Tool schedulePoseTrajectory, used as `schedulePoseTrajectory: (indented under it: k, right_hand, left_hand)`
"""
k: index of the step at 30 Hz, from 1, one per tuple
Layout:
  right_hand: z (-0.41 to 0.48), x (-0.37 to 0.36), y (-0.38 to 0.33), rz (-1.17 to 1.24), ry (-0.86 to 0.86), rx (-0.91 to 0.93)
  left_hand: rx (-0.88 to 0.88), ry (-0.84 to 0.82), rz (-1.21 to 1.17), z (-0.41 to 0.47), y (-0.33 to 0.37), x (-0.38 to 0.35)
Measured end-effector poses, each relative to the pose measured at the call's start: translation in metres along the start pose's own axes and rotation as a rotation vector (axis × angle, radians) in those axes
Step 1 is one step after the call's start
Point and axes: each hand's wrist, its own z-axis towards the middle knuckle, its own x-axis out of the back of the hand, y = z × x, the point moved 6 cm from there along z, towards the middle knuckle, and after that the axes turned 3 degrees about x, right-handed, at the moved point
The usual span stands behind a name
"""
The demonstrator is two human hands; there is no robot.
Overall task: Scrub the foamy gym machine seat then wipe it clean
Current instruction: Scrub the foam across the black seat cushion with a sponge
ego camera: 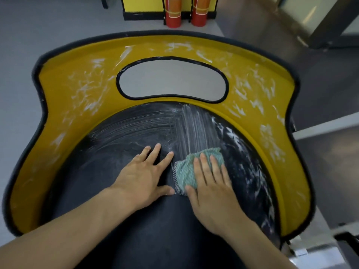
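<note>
At lower centre of the frame, the right hand point(209, 183) lies flat with straight fingers pressing a teal scrubber point(186, 171) onto the black seat point(120, 133), and the left hand point(143, 175) rests just beside it, spread and holding nothing. Since the scrubber is only pressed, not gripped, it could skid out from under the fingers on the wet pad. The bracing left hand could slip for the same reason. Foam point(196, 125) streaks the seat above the scrubber and spatters its right side. It also smears the yellow surround point(64, 98), where it may dry or drip to the floor point(38, 26) if left. Count: two hands, one scrubber, one seat, one surround with one cut-out, and two red extinguishers point(172, 12) at top centre.
</note>
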Motion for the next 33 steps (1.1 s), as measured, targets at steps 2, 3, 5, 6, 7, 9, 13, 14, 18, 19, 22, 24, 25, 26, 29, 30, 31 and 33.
schedulePoseTrajectory:
  k: [2,3,5,6,7,9,13,14,18,19,22,24,25,26,29,30,31,33]
  right_hand:
    - [0.017,0.003,0.003,0.016,-0.007,-0.024]
    - [0.032,0.006,0.006,0.014,-0.018,-0.039]
    - [0.07,0.018,0.011,-0.008,-0.009,-0.066]
    - [0.092,0.025,0.012,-0.02,-0.006,-0.075]
    - [0.114,0.031,0.014,-0.031,-0.007,-0.083]
    - [0.156,0.041,0.016,-0.044,-0.033,-0.103]
    - [0.193,0.054,0.02,-0.036,-0.063,-0.132]
    - [0.188,0.054,0.019,-0.041,-0.053,-0.121]
    - [0.122,0.037,0.013,-0.052,-0.03,-0.064]
    - [0.099,0.03,0.01,-0.046,-0.027,-0.048]
    - [0.038,0.013,0.003,-0.055,-0.031,-0.021]
    - [0.016,0.002,0.002,-0.067,-0.055,-0.026]
    - [0.015,0.0,0.003,-0.067,-0.065,-0.035]
    - [0.019,0.0,0.004,-0.064,-0.073,-0.042]
    - [0.055,0.01,0.008,-0.068,-0.05,-0.056]
    - [0.074,0.017,0.009,-0.069,-0.04,-0.064]
    - [0.096,0.023,0.011,-0.07,-0.041,-0.077]
    - [0.141,0.035,0.011,-0.065,-0.055,-0.096]
  left_hand:
    - [0.012,-0.004,-0.01,0.007,0.005,0.002]
    - [0.017,-0.005,-0.013,0.012,0.009,0.003]
    - [0.018,0.007,-0.021,0.02,0.015,0.004]
    - [0.016,0.013,-0.029,0.021,0.015,0.005]
    - [0.01,0.02,-0.034,0.022,0.013,0.006]
    - [-0.011,0.034,-0.047,0.02,0.008,0.006]
    - [-0.026,0.037,-0.085,0.012,0.0,0.006]
    - [-0.021,0.031,-0.091,0.011,-0.002,0.005]
    - [-0.014,0.013,-0.107,0.009,-0.005,0.002]
    - [-0.01,0.015,-0.115,0.008,-0.006,0.002]
    - [-0.005,0.026,-0.127,0.009,-0.006,0.001]
    - [-0.001,0.024,-0.129,0.011,-0.005,0.001]
    - [0.002,0.021,-0.133,0.012,-0.004,0.001]
    - [0.006,0.016,-0.139,0.012,-0.003,0.002]
    - [0.016,0.009,-0.154,0.012,0.0,0.003]
    - [0.019,0.011,-0.157,0.012,0.0,0.003]
    - [0.015,0.014,-0.156,0.012,0.0,0.002]
    - [-0.001,0.02,-0.145,0.01,-0.002,0.0]
